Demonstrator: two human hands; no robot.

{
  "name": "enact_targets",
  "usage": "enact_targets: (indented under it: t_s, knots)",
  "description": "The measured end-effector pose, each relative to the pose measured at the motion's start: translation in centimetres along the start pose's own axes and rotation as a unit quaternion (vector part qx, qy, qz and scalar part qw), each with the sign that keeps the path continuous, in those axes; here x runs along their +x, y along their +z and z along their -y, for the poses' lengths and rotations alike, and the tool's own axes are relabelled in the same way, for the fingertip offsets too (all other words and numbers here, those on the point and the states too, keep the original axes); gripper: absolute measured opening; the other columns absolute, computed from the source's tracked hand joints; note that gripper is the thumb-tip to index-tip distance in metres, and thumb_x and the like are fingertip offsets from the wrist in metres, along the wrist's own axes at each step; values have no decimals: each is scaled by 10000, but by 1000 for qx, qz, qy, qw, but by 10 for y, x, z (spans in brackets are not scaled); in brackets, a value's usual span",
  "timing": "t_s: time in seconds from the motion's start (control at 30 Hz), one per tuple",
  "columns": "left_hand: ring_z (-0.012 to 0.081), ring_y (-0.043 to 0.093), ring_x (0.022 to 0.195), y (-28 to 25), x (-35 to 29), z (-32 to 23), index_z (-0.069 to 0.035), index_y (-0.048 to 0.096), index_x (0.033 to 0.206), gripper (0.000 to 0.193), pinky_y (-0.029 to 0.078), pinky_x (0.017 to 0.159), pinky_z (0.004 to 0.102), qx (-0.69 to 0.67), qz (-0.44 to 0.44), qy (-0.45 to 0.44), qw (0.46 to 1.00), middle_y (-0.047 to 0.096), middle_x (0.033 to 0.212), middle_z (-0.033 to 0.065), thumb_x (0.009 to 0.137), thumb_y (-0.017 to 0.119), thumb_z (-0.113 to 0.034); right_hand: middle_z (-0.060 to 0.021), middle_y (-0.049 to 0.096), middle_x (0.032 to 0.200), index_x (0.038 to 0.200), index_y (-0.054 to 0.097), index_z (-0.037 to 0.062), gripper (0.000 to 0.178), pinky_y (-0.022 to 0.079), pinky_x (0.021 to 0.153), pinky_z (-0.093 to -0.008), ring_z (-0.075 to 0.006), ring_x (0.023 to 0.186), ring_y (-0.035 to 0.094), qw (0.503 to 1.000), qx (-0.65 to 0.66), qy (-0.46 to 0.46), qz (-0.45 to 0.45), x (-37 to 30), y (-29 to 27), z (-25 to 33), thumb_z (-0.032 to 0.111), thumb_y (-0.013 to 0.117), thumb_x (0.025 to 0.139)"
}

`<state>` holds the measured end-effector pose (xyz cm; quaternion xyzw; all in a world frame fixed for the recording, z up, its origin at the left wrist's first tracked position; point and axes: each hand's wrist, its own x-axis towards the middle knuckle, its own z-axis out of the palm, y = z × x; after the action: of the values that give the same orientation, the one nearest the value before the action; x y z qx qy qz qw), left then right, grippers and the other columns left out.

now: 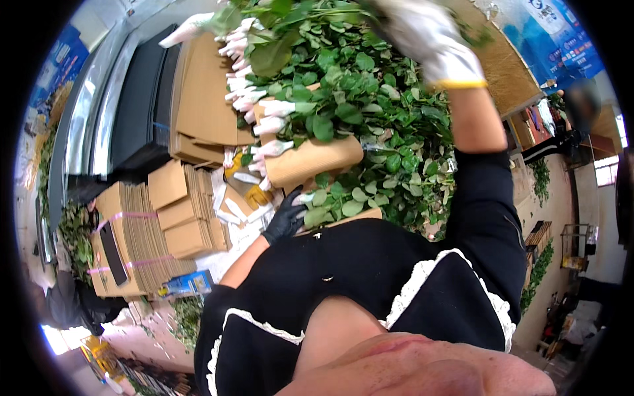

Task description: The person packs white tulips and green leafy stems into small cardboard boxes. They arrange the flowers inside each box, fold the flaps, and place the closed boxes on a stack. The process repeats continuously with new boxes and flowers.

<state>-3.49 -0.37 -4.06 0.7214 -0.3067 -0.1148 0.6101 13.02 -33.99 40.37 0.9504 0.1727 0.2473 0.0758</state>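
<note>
My left hand (285, 221), in a black glove, is low beside the pile, its fingers closed at a rose (304, 198) whose head sits in a pale sleeve. My right hand (422, 36) wears a white glove with a yellow cuff and reaches over the far right part of the leaves. Motion smears it and its fingers are cut off by the top edge. Between them lie many leafy rose stems (370, 92), heads to the left in white-pink sleeves (274, 125). Brown corrugated cardboard (317, 162) lies across some stems near my left hand.
Bundled folded cardboard (132, 231) and smaller cardboard pieces (181, 204) stand at left. Behind them are large brown sheets (208, 92) and dark panels (135, 99). A blue package (187, 283) lies near the bundle. Another person in dark clothes (72, 297) is at far left.
</note>
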Motion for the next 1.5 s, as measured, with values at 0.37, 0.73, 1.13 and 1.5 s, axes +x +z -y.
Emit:
enact_targets:
  t_s: [0.37, 0.73, 1.13, 1.5]
  knots:
    - [261, 570, 1190, -18, 26, -39, -112, 535, 1374, 639, 479, 996, 377, 125, 41, 22, 991, 559, 1329, 96, 775, 734, -15, -168, 671, 1196, 1315, 585, 124, 451, 540, 922, -414, -318, 1040, 670, 888, 80, 90, 444, -301, 180, 87, 186, 638, 872]
    - [309, 559, 1104, -21, 30, -81, -187, 490, 1444, 759, 455, 883, 437, 390, 77, -1, 917, 606, 1162, 121, 716, 699, -222, -174, 672, 1209, 1418, 471, 116, 602, 526, 962, -409, -351, 1053, 661, 937, 160, 55, 307, -92, 136, 3, 294, 702, 892]
    - [376, 439, 1287, -20, 21, -59, -185, 532, 1407, 682, 343, 1067, 508, 438, 110, -61, 890, 473, 1418, 157, 773, 675, -391, -118, 587, 1306, 1278, 554, 106, 484, 455, 1015, -443, -335, 1209, 557, 972, 139, 27, 190, -194, 177, 58, 215, 666, 820]
    - [406, 451, 1266, -27, 23, -53, -167, 587, 1350, 674, 373, 1025, 529, 428, 107, -58, 895, 466, 1390, 209, 692, 723, -230, -176, 697, 1110, 1144, 687, 46, 286, 555, 870, -418, -326, 998, 686, 953, 54, 120, 274, -75, 251, -13, 145, 580, 899]
